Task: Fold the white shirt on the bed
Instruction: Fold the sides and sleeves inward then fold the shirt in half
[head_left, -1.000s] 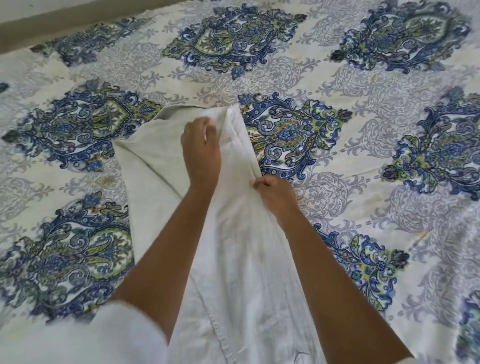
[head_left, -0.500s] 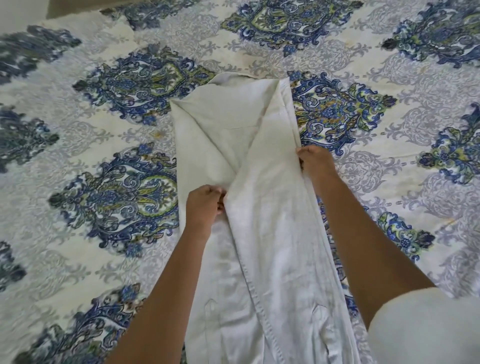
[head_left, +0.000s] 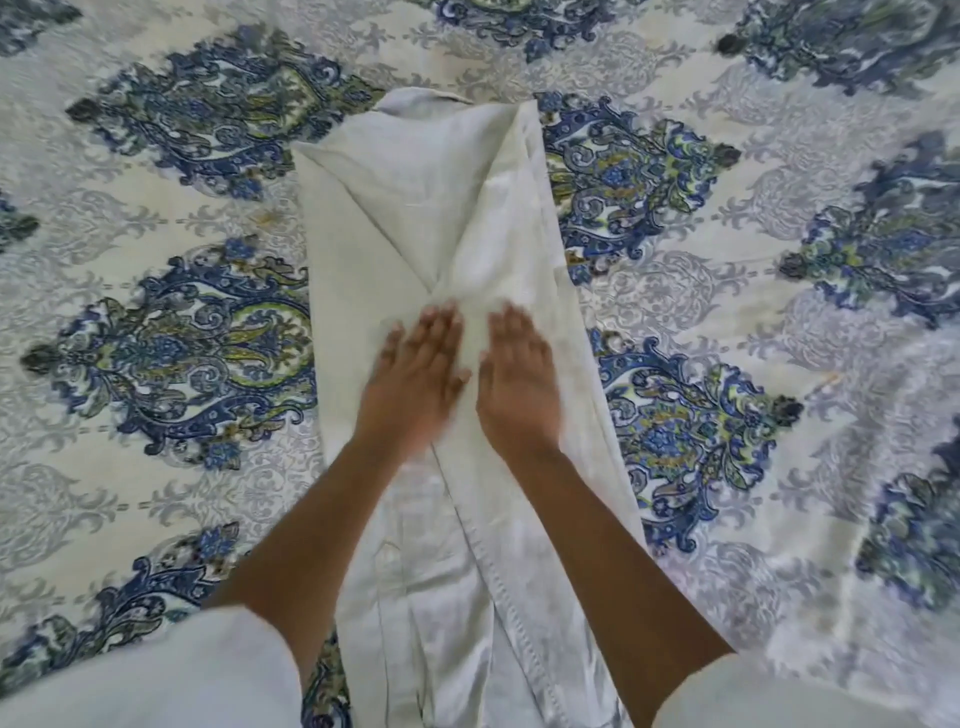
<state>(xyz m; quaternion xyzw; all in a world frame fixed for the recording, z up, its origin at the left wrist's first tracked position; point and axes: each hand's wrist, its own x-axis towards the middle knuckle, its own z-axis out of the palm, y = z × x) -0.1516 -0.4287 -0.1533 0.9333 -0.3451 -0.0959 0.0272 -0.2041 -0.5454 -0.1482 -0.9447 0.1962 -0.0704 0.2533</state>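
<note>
Head view looked down on the white shirt (head_left: 415, 208), which lay lengthwise on the bed (head_left: 156, 218) as a long, narrow band. It ran from the lower edge of the picture up to its collar (head_left: 415, 98) at the far end. Both sides of the shirt were folded inward. The two flaps slanted toward each other and crossed in the middle, just beyond the fingertips. The right flap lay over the left one, and its stitched edge (head_left: 519, 597) ran diagonally down toward the person. The shirt's outer left edge was nearly straight. The outer right edge slanted outward as it came nearer.

The left hand (head_left: 415, 369) and the right hand (head_left: 519, 379) lay palm down on the middle of the shirt with fingers straight. They gripped nothing. They sat side by side with only a narrow strip of cloth between them. The left hand was blurred, so its fingers could not be told apart cleanly. Both forearms reached in from below, out of a pale left sleeve (head_left: 156, 680) and right sleeve (head_left: 779, 701).

Wide stretches of the bed's blue-and-green patterned cover showed on the left, on the right and beyond the collar. The cover was wrinkled at the lower right.
</note>
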